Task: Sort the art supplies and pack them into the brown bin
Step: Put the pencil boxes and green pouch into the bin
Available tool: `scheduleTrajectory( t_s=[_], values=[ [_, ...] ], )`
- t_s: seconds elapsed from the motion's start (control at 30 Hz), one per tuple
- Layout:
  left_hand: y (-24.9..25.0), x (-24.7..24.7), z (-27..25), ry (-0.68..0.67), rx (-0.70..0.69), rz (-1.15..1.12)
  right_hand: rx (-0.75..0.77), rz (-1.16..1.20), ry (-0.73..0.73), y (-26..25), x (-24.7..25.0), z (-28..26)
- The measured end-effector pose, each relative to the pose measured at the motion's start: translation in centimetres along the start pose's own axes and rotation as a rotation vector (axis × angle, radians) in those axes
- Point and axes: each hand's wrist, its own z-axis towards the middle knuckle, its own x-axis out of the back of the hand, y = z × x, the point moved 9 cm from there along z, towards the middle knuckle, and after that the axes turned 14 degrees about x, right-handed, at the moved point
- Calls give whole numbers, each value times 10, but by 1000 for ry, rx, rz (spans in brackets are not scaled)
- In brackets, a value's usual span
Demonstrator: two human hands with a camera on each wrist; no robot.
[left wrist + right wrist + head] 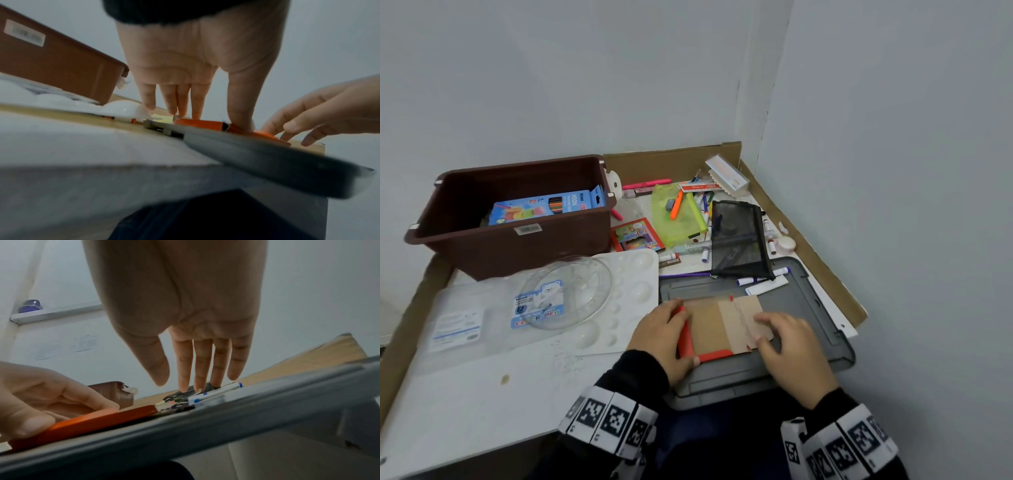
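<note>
Head view: orange-edged box (pixel 717 327), perhaps long-axis sideways.

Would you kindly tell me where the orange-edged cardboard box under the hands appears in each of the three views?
Head: orange-edged box at lower centre, on the grey lid, between both hands.
Left wrist: its orange edge at centre, under the left hand's fingertips.
Right wrist: its orange edge at lower left.
Shared landmark: the brown bin.
</note>
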Motion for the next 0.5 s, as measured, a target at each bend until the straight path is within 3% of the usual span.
scheduleTrajectory(
  t_s=[0.17, 0.5],
  values=[
    [-1, -3, 1, -17, -36, -59, 14, -119, -190, 8, -12, 2],
    [-2, -11, 7, -9, -72, -49, 32, 0, -142, 16, 9, 38]
  ],
)
